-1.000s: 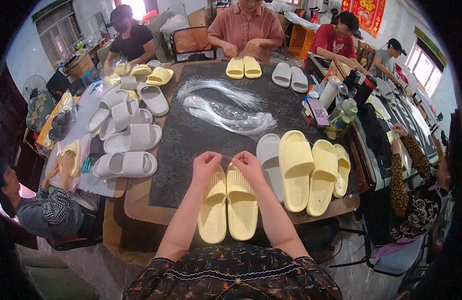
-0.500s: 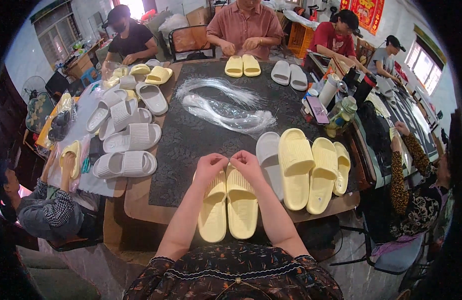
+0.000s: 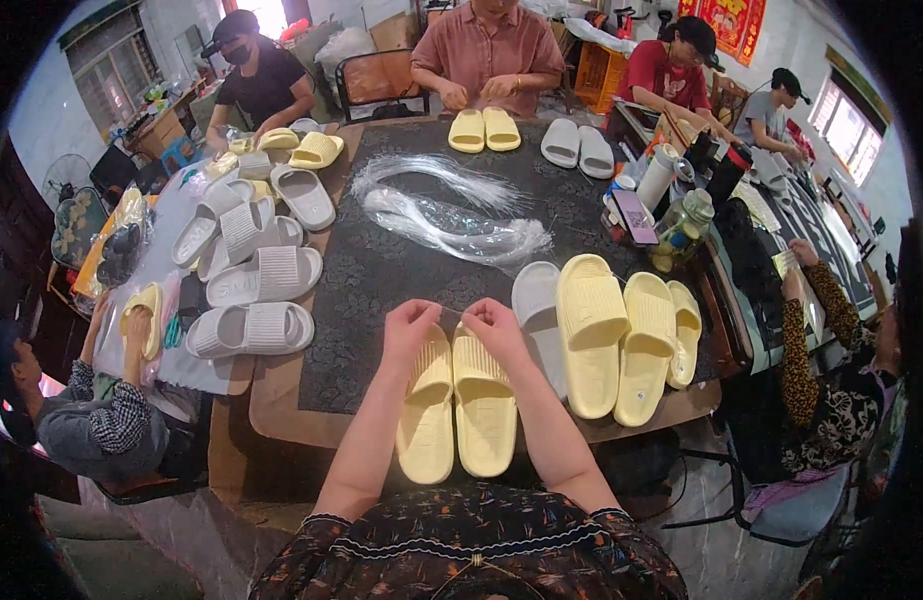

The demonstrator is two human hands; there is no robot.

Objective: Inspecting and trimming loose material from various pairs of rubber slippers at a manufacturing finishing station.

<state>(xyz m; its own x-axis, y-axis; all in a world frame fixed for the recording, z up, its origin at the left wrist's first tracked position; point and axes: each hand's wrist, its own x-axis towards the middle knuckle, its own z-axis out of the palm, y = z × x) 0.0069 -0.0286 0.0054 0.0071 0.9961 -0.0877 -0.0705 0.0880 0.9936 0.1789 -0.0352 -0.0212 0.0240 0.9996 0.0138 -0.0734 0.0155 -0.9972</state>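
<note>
I count on the table: eleven yellow slippers [image 3: 589,330], about ten grey slippers [image 3: 250,329], two bundles of clear plastic ties [image 3: 452,218], one glass jar [image 3: 684,226], one white bottle [image 3: 658,176]. Five other people [image 3: 492,48] nearby.

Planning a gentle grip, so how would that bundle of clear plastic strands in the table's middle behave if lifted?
The clear strands would probably flop and droop, since they lie in loose, fanned curves. Being thin and see-through, they are likely very light. Their glossy look suggests that single strands could slip out of the bundle.

Slipper pair [image 3: 457,405] left of slipper pile [image 3: 612,335]
</note>
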